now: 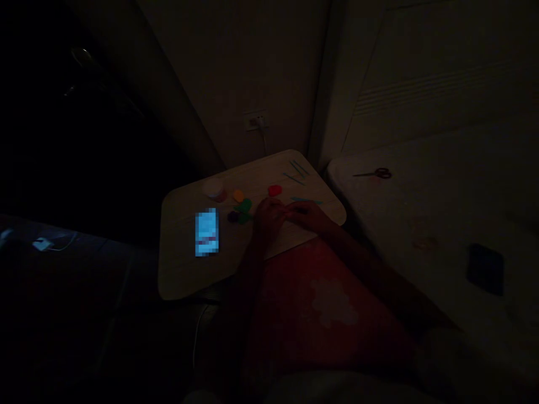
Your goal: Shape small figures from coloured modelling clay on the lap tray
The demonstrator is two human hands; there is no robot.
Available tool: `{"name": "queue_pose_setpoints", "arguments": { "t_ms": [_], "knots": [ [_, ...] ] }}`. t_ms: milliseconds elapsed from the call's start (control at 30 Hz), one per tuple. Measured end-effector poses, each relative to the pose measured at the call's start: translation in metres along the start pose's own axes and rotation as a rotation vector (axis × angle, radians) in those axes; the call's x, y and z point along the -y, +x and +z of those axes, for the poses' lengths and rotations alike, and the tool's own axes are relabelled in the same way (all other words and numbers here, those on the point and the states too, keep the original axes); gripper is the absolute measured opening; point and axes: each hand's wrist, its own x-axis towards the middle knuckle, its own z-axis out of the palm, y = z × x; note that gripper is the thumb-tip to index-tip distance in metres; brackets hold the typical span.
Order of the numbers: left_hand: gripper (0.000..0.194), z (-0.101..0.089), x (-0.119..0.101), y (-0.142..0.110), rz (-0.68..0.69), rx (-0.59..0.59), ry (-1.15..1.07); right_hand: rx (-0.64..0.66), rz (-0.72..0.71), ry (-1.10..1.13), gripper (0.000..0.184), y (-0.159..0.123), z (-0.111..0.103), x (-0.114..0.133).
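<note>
In the dim head view, my left hand (pixel 269 217) and my right hand (pixel 306 215) meet over the front edge of a small light table. Both have their fingers bent and pressed together at the tips. Whatever they pinch between them is too dark and small to name. Just beyond the hands sits a bright red lump (pixel 275 191) that looks like modelling clay. Left of my left hand are a green lump (pixel 244 206), an orange lump (pixel 238 196) and a dark purple lump (pixel 233 216). A blue-green flat tool (pixel 306 200) lies just behind my right hand.
A lit phone (pixel 206 232) and a pale tub (pixel 214 189) occupy the table's left side. Several thin sticks (pixel 297 171) lie at its far right. Scissors (pixel 381 173) and a dark blue object (pixel 486 268) rest on the pale surface to the right. A plugged wall socket (pixel 255 120) is behind.
</note>
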Motion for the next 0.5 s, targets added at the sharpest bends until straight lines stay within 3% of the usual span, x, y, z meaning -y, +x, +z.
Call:
{"name": "queue_pose_setpoints", "arguments": {
  "t_ms": [167, 500],
  "knots": [
    [0.018, 0.0012, 0.0015, 0.0001, 0.03, -0.017, -0.022, -0.023, -0.007, -0.038, 0.037, -0.0005, 0.0012, -0.0011],
    [0.019, 0.0017, -0.001, 0.0009, 0.056, 0.016, 0.004, -0.051, -0.02, -0.059, 0.029, -0.0018, 0.0019, 0.0031]
  ]
}}
